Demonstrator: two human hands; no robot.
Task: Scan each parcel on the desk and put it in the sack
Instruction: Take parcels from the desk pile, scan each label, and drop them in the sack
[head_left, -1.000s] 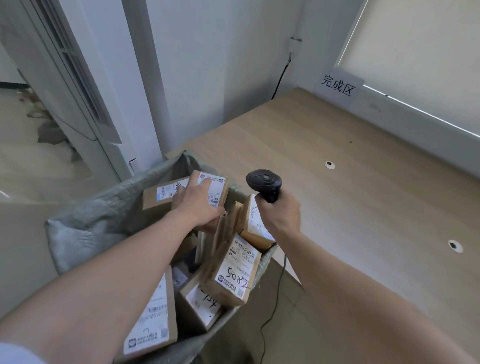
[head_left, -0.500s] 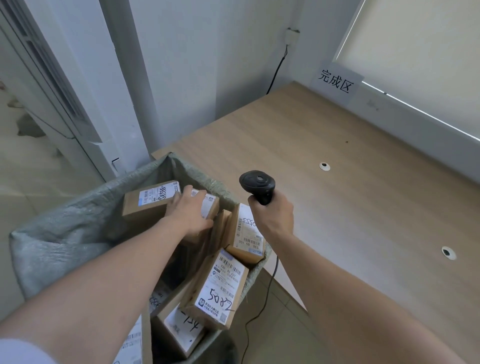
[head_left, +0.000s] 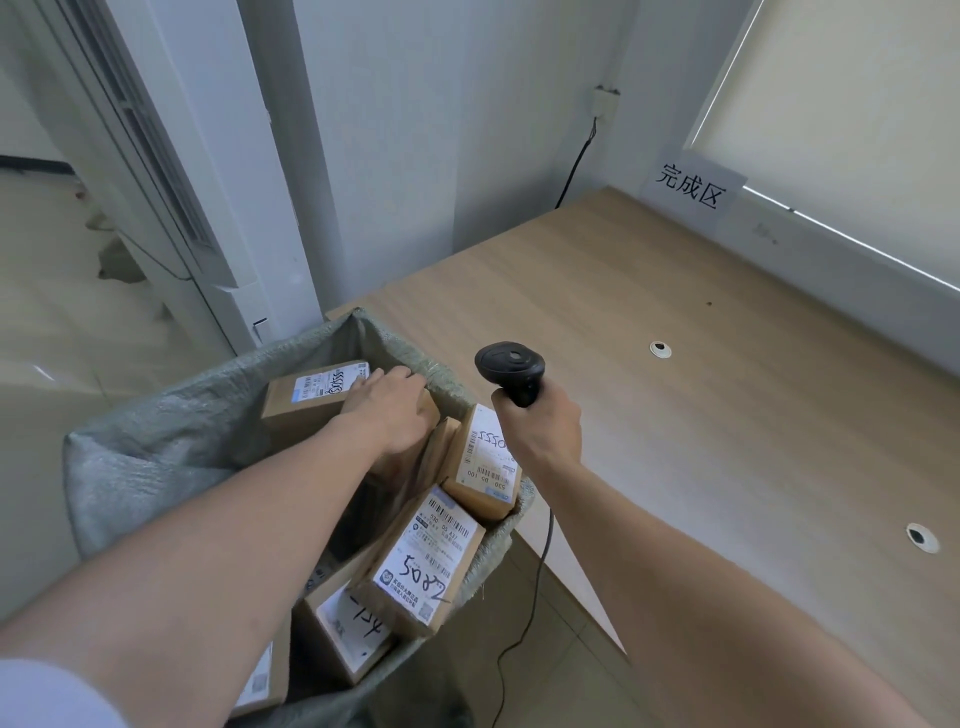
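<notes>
A grey woven sack (head_left: 156, 415) stands open at the desk's left end, filled with several brown labelled parcels. My left hand (head_left: 389, 410) reaches into it and lies with fairly straight fingers on top of a brown parcel (head_left: 432, 413) near the sack's far rim; its fingertips touch the label of the neighbouring parcel (head_left: 306, 395). The thumb is hidden. My right hand (head_left: 540, 431) grips the handle of a black barcode scanner (head_left: 509, 364), held upright above the desk edge beside the sack. No parcel lies on the wooden desk (head_left: 727, 415).
Other parcels lean at the sack's near side, one marked 5082 (head_left: 426, 561), another (head_left: 485, 457) against the desk edge. The scanner's cable (head_left: 540, 571) hangs to the floor. Two cable holes (head_left: 660, 349) are set in the desk. A paper sign (head_left: 691, 187) sits at the back.
My left hand has sunk deeper into the sack with the parcel, whose label is now covered. The view has swung a little right; the right hand keeps the scanner still.
</notes>
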